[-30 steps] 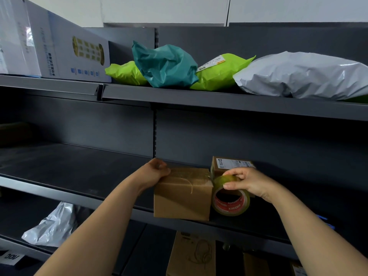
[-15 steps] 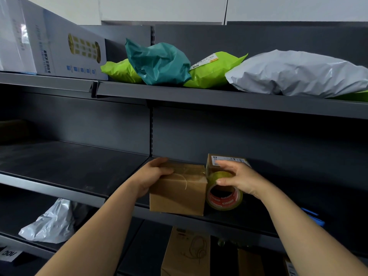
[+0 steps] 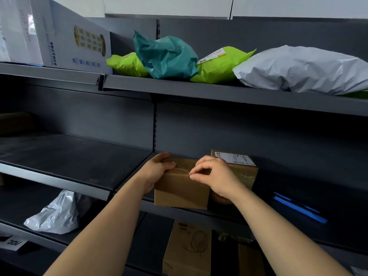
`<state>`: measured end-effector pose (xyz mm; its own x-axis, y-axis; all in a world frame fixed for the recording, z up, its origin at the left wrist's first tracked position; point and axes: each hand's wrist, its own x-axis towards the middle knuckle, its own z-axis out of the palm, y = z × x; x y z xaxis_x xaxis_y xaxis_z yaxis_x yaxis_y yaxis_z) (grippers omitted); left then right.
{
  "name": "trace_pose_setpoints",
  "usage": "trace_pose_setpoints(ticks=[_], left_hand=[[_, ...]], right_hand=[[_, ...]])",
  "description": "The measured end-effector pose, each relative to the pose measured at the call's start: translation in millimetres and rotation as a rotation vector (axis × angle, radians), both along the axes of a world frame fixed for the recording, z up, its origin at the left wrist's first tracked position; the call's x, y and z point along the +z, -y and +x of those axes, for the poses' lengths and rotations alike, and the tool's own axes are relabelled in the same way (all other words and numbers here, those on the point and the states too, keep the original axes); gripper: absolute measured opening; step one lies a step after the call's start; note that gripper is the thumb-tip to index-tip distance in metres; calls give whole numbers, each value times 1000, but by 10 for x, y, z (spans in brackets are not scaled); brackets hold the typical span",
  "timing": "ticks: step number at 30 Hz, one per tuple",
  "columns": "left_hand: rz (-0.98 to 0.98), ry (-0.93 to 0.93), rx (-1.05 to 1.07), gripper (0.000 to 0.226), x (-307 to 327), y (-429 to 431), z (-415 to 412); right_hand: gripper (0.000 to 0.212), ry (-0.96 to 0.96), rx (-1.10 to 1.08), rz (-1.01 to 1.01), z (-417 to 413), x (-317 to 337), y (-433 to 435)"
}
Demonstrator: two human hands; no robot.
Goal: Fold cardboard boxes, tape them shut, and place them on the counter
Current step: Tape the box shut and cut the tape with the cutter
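Box (image 3: 180, 191) hasn't moved: front lip of the middle shelf (image 3: 278, 176). My right hand (image 3: 216, 177) has dropped the tape roll (image 3: 220, 198), now parked at the box's 3 o'clock. Its fingers (image 3: 201, 168) pinch what looks like the loose tape end (image 3: 184, 171) on the top edge. My left hand (image 3: 159, 169) still grips the 9 o'clock corner. Probably the last strip.

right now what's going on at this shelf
A person works on a small cardboard box on the middle shelf. The left hand grips the box's far left corner, holding it steady. The right hand pinches what looks like a thin tape strip at its top front edge. The tape roll sits beside the box, mostly hidden under the right wrist.
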<state>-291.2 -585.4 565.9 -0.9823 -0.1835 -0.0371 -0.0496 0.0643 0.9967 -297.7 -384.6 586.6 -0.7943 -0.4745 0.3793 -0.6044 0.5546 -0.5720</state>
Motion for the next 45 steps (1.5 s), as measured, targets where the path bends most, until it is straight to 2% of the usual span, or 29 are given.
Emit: trace_pose_setpoints(ticks=[8,9,13,18,22,29,33,38,41,43,45], left_hand=[[-118,-42,73,36,-30,-5,-70],[-123,-38,72,35,-31,-2,-77],[-127,-33,68,34,-36,1,-82],[-154,-49,65,35,-33,-16,-66],[-164,-49,58,36,-23,-28,-47],[-180,-46,66,36,-17,-20,-48],[-182,-47,60,36,-10,-28,-37],[-213,-50,57,35,-4,-32,-14],[-341,-61,29,38,18,-33,-6],[-589,-103,26,38,51,-18,-19],[-877,-175,61,35,94,-18,-42]], right_hand=[[2,325,120,-275,74,215,-91],[3,344,146,-254,81,255,-145],[14,382,162,32,101,334,-316],[9,254,-11,-34,97,315,-352],[6,279,12,-78,100,309,-410],[33,336,59,-30,85,353,-476],[6,331,51,-193,53,326,-489],[21,296,27,-111,21,270,-459],[35,213,-88,-124,-74,235,-455],[45,250,-103,-5,-98,220,-448],[42,329,-45,79,-112,188,-423]])
